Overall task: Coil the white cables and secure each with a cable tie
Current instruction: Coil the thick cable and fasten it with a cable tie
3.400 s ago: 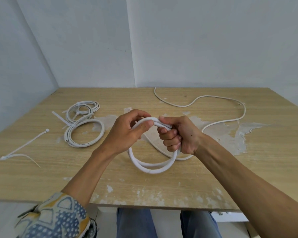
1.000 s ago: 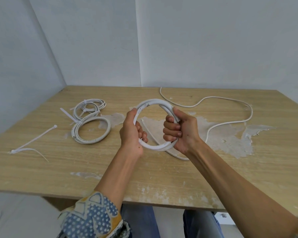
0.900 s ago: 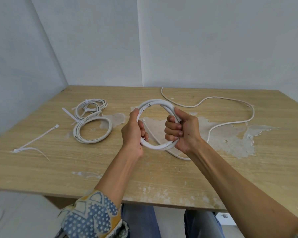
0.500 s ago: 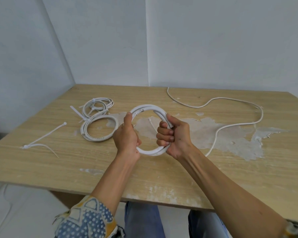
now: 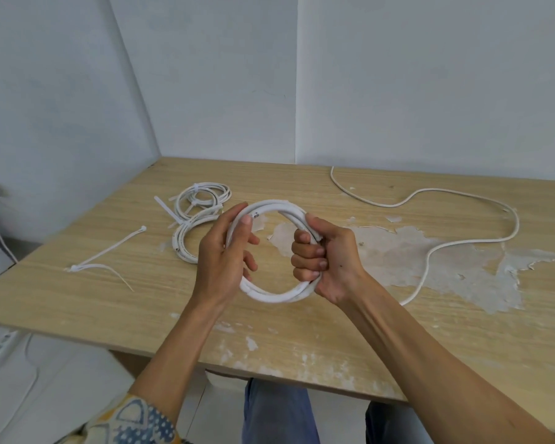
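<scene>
both hands held one coiled white cable (image 5: 271,294) up above the middle of the wooden table (image 5: 334,331), the loop standing roughly upright and facing the camera. the left hand (image 5: 222,261) gripped the coil at its 9 o'clock side, thumb pressed along the upper curve and fingers curled through the ring. the right hand (image 5: 327,261) was closed in a fist round the 3 o'clock side, bunching the strands together. a loose tail of the same cable (image 5: 430,251) seemed to run out from behind the right hand, snaking over the tabletop toward 2 o'clock and back along the far edge toward 12 o'clock; where it joined the coil was hidden by the hand.

at 10 o'clock from the hands two finished coils lay on the table: a smaller far one (image 5: 202,200) with a cable tie round it, and a nearer one (image 5: 186,243), partly hidden behind the left hand, touching it. loose cable ties (image 5: 109,254) lay well apart at 9 o'clock, near the table's left edge. patches of peeled veneer (image 5: 430,261) showed on the table at 3 o'clock. a patterned sleeve (image 5: 132,421) appeared at the bottom of the view.
</scene>
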